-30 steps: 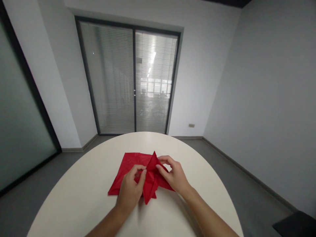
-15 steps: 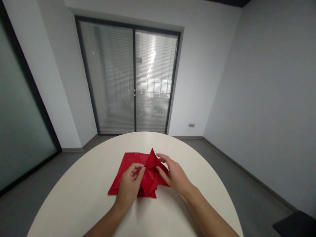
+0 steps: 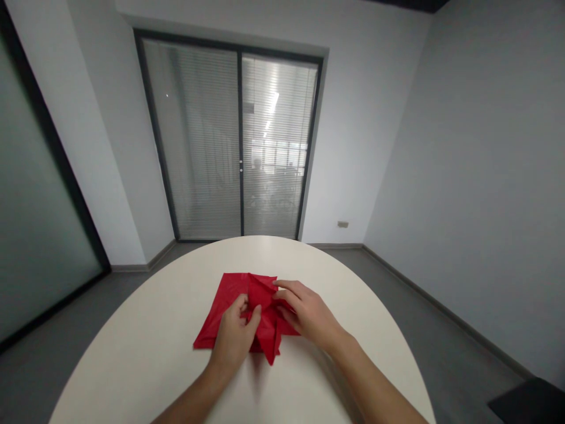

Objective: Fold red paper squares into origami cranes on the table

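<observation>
A red folded sheet (image 3: 225, 303), thin and creased like paper or stiff cloth, lies in front of me with several pointed flaps. On its middle, my left hand (image 3: 233, 333) has curled fingers with the thumb close by, pinching a raised fold. My right hand (image 3: 312, 309) bends over the right side, its fingertips and thumb closed on a flap there. One pointed flap (image 3: 269, 344) sticks out toward me between the hands. Part of the sheet is hidden under the fingers.
The sheet rests on a round cream table (image 3: 145, 347). Beyond it stands a dark-framed glass partition (image 3: 241, 147) with blinds. A wall socket (image 3: 343, 224) is low on the far wall, and a black object (image 3: 532, 401) shows at the lower right.
The upright point near the right hand has folded down toward the left and middle. A front flap now reaches closer to me. Both hands have shifted only slightly.
</observation>
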The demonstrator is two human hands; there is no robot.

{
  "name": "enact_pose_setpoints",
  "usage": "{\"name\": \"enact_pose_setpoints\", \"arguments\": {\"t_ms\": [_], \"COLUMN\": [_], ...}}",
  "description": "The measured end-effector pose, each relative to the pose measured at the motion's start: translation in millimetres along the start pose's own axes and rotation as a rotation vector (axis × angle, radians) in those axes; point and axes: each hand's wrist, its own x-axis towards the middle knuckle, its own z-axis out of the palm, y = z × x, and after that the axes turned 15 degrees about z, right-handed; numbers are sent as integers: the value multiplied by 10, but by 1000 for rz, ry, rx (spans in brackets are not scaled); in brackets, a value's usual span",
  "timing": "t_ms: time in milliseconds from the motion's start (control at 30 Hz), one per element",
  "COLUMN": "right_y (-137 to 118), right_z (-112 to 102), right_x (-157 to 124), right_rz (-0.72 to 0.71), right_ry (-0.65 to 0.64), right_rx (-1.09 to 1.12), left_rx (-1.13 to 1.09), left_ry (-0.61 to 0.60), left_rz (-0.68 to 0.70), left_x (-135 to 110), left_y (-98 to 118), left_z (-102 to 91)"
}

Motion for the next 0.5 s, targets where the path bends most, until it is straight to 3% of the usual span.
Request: {"name": "enact_pose_setpoints", "arguments": {"t_ms": [267,500], "right_y": [109,82], "right_z": [-39,-155], "right_x": [-31,-23], "right_rz": [55,114], "right_ry": [-20,109], "right_rx": [-68,-30], "left_rx": [-149,-101], "left_ry": [0,-34], "left_rz": [-70,-1], "left_x": [40,66], "left_y": [-6,65], "left_z": [-19,-45]}}
